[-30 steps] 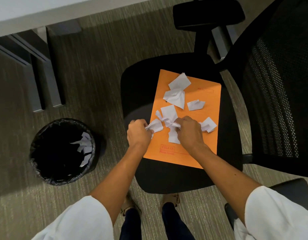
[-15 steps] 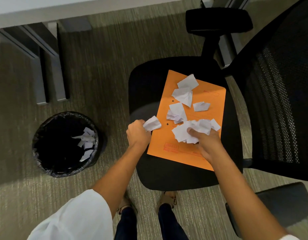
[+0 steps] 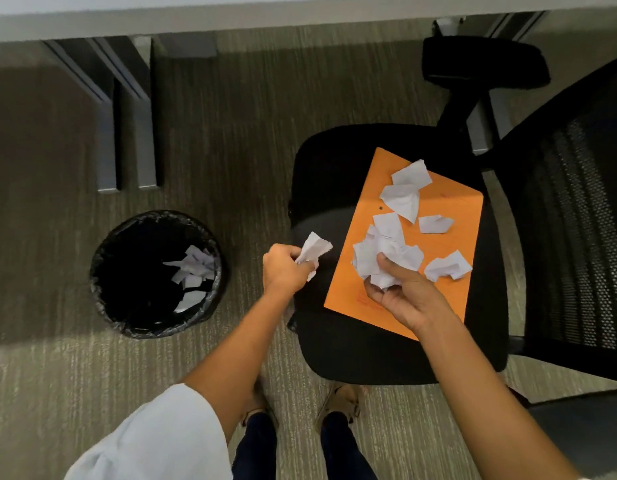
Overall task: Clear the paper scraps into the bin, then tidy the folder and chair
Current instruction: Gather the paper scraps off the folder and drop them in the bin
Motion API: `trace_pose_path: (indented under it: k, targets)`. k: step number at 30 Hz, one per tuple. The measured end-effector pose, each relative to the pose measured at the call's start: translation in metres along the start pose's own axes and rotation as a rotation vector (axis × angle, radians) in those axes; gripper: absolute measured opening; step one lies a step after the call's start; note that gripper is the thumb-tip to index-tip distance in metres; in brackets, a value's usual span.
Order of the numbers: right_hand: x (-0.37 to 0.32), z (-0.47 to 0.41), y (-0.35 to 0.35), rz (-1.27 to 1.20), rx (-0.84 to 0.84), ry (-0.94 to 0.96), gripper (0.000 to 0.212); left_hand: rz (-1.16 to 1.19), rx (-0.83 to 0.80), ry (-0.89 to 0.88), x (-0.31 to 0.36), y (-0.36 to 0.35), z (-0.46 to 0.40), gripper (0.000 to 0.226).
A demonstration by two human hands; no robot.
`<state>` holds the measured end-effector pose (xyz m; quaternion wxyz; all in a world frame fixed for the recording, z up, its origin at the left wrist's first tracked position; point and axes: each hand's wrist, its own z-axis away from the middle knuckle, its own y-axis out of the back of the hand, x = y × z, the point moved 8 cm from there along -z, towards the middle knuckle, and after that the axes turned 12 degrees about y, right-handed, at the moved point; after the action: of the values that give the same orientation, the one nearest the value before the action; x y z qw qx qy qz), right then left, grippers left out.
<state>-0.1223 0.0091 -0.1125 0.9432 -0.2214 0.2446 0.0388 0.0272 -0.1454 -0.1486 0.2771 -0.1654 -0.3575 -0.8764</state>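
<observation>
left hand [image 3: 286,268] closed around one scrap [image 3: 314,249], off the seat toward bin [image 3: 127,323] | right hand [image 3: 400,292] cupped, gripping wad [image 3: 386,261] above folder [image 3: 466,271], likely for one trip | loose scraps [image 3: 407,195] lie on folder, chair [image 3: 334,174] not tidied

Orange folder [image 3: 452,258], white paper scraps [image 3: 404,199] scattered across. Black chair [image 3: 334,174], dotted mesh back at three o'clock. Black bin [image 3: 102,271] at nine o'clock on grey-striped carpet [image 3: 230,133].
</observation>
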Motion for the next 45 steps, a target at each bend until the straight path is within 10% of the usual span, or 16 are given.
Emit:
trace_pose_path:
  k: [13, 30, 38, 45]
  targets:
    - [0.146, -0.008, -0.124, 0.333, -0.125, -0.127, 0.048, 0.836, -0.085, 0.386, -0.13, 0.133, -0.028, 0.015]
    - [0.291, -0.009, -0.213, 0.629, -0.268, -0.195, 0.03, 0.911, 0.109, 0.634, -0.254, 0.232, -0.054, 0.018]
    - [0.307, -0.015, -0.221, 0.751, -0.295, -0.304, 0.093, 1.047, 0.059, 0.757, -0.269, 0.232, -0.065, 0.093]
    - [0.275, -0.016, -0.195, 0.482, -0.2, -0.347, 0.092, 0.938, 0.114, 0.743, -0.25, 0.216, -0.061, 0.07]
